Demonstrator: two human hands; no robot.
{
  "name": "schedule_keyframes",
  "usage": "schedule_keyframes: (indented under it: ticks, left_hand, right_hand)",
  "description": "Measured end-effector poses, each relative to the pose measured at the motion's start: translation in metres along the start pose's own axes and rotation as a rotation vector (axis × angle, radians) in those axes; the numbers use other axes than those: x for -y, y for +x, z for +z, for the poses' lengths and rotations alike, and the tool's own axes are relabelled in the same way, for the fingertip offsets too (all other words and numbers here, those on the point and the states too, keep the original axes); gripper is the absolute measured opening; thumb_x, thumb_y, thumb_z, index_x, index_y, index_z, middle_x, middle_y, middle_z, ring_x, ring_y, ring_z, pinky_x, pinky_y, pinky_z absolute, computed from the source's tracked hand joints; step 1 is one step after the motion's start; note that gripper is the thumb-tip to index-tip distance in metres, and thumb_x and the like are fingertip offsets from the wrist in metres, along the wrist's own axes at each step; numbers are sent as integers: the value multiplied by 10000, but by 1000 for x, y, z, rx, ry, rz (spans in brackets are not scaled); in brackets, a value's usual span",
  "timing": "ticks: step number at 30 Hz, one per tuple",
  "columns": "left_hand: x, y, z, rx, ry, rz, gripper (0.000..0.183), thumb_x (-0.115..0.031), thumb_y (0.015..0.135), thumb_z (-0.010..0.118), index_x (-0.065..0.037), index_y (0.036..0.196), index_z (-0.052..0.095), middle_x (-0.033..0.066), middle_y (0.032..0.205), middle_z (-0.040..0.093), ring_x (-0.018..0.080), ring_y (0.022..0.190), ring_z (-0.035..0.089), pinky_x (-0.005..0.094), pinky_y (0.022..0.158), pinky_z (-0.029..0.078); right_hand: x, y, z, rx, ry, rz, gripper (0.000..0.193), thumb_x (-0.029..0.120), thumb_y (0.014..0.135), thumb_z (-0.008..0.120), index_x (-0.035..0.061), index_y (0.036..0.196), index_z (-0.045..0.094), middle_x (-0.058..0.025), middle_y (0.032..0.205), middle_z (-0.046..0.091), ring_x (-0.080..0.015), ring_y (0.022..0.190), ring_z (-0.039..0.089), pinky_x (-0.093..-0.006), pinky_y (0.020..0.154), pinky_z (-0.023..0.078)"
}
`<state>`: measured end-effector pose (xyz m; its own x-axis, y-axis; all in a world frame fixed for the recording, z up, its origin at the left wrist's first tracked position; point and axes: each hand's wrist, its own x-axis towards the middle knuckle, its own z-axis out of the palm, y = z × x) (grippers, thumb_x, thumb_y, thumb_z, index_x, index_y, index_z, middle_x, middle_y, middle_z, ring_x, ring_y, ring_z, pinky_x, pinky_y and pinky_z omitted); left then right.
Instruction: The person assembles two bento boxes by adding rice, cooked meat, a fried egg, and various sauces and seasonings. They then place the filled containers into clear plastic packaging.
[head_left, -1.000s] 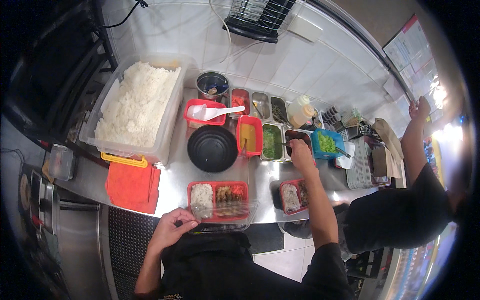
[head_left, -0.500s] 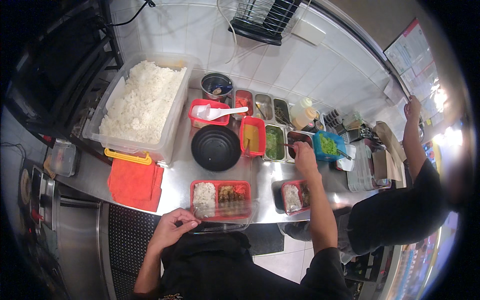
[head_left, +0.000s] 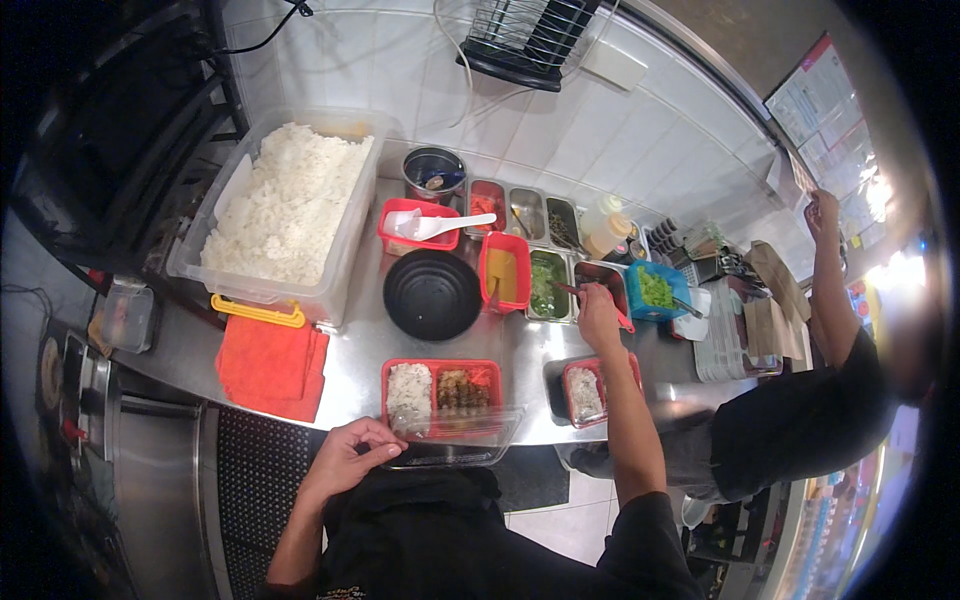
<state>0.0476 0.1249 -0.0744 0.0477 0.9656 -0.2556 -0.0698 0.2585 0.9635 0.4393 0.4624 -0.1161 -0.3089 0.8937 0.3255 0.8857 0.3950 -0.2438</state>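
My left hand (head_left: 355, 452) pinches the near left corner of a clear plastic lid (head_left: 470, 440), which lies tilted over the front of a red bento box (head_left: 434, 400). White rice (head_left: 409, 386) fills that box's left part, with dark topping and red shreds to the right. My right hand (head_left: 598, 315) reaches over the metal food pans, its fingers closed on a thin red-handled utensil (head_left: 566, 288); its other end is hard to make out. Under my right forearm stands a second red bento box (head_left: 572, 407) with rice, partly hidden.
A large clear tub of rice (head_left: 335, 285) stands at left, with an orange cloth (head_left: 270, 370) before it. Near the middle are a black bowl (head_left: 432, 295), a red tub of yellow sauce (head_left: 505, 272) and a blue tub of lettuce (head_left: 655, 305). A co-worker's hand (head_left: 822, 215) holds up paper at right.
My right hand has moved slightly left and nearer to me over the pans, and red now shows beside it. The lid has shifted slightly right. The co-worker now holds paper visibly away from the wall.
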Motion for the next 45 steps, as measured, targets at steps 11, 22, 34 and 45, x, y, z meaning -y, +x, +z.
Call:
schedule_keyframes:
  ticks: [11, 22, 34, 45]
  left_hand:
    - [3, -11, -4, -36, 25, 20, 116, -60, 946, 749, -1, 1018, 680, 77, 995, 776, 80, 882, 674, 248, 803, 534]
    - [10, 0, -1, 15, -24, 19, 111, -60, 949, 748, -8, 1021, 680, 73, 980, 775, 81, 887, 679, 247, 803, 537]
    - [5, 3, 1, 37, -19, 32, 101, -53, 944, 751, -7, 1005, 685, 71, 984, 774, 81, 878, 676, 247, 804, 540]
    - [9, -1, -3, 50, 8, 28, 112, -60, 945, 751, -5, 1019, 688, 82, 995, 778, 87, 897, 689, 250, 809, 545]
  right_hand:
    - [-11, 1, 19, 79, -11, 104, 163, 76, 980, 542, -21, 994, 672, -249, 1000, 686, -459, 917, 661, -564, 826, 522]
    - [12, 0, -40, -87, 38, 25, 186, 145, 1024, 557, 11, 1078, 675, -227, 997, 688, -441, 917, 658, -531, 812, 516]
    - [14, -7, -41, -88, 44, 14, 183, 113, 1018, 559, 4, 1120, 665, -245, 1031, 682, -451, 930, 662, -529, 810, 529]
    - [14, -19, -39, -135, 83, -3, 183, 107, 1024, 554, 6, 1125, 668, -241, 1037, 691, -448, 957, 665, -514, 830, 529]
